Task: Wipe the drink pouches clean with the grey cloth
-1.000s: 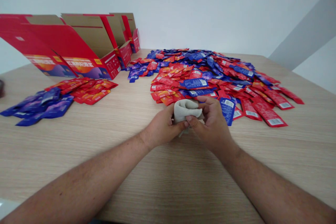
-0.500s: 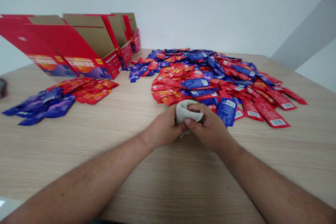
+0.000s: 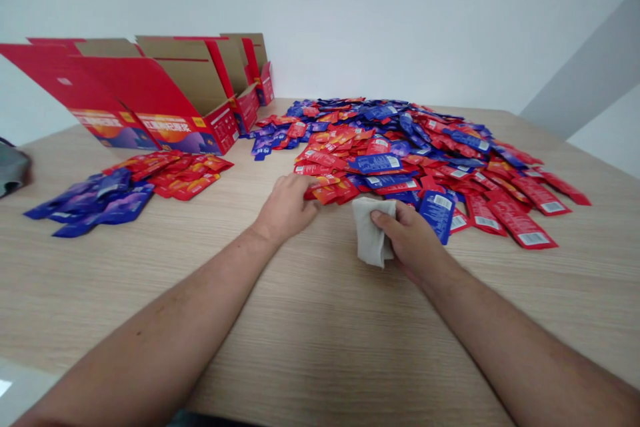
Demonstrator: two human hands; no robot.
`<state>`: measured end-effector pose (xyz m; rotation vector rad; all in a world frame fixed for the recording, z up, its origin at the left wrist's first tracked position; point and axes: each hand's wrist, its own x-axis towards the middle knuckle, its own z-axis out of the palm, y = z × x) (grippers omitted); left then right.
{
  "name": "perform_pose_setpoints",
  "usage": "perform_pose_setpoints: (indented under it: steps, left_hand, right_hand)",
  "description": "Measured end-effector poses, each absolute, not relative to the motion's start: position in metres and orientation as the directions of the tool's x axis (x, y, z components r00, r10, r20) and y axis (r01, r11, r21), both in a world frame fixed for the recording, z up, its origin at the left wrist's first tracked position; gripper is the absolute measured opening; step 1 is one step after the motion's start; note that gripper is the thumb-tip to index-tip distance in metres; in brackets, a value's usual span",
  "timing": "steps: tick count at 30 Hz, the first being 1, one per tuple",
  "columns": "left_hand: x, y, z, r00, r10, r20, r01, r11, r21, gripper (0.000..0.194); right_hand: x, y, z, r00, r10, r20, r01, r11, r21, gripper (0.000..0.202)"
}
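A folded grey-white cloth (image 3: 371,233) is pinched in my right hand (image 3: 413,237), the thumb lying across its face. It hangs a little in front of the large pile of red and blue sachets (image 3: 380,147). My left hand (image 3: 287,207) holds nothing that I can see; its thumb and loosely bent fingers are apart. Its fingertips are at the pile's front left edge, close to the orange-red sachets (image 3: 333,190); whether they touch is unclear. Near my right hand lies a blue sachet (image 3: 437,215) with a white barcode.
Open red cardboard boxes (image 3: 170,103) stand in a row at the back left. Before them lie a small heap of blue sachets (image 3: 100,200) and one of red sachets (image 3: 187,173). A dark grey object (image 3: 13,168) shows at the left edge of the wooden table (image 3: 310,347).
My left hand has let go of the cloth and moved left to the edge of the pile. The cloth stays in my right hand, now hanging flatter. The view has shifted slightly.
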<state>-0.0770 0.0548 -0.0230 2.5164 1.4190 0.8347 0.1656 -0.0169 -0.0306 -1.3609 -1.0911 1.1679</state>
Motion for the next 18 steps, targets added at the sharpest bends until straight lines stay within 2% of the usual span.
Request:
perform_pose_setpoints:
  steps: [3, 13, 18]
  left_hand:
    - [-0.083, 0.073, -0.034, 0.336, 0.873, 0.353, 0.83, -0.452, 0.327, 0.05]
    - [-0.086, 0.082, -0.033, 0.241, 0.877, 0.414, 0.877, -0.38, 0.293, 0.019]
    - [-0.087, 0.081, -0.029, 0.206, 0.875, 0.439, 0.884, -0.359, 0.299, 0.022]
  right_hand:
    - [0.166, -0.015, -0.032, 0.124, 0.986, -0.109, 0.02, -0.112, -0.993, 0.035]
    - [0.166, -0.015, -0.034, 0.105, 0.986, -0.127, 0.035, -0.131, -0.991, 0.035]
    - [0.167, -0.016, -0.031, 0.093, 0.987, -0.134, 0.059, -0.139, -0.988, 0.039]
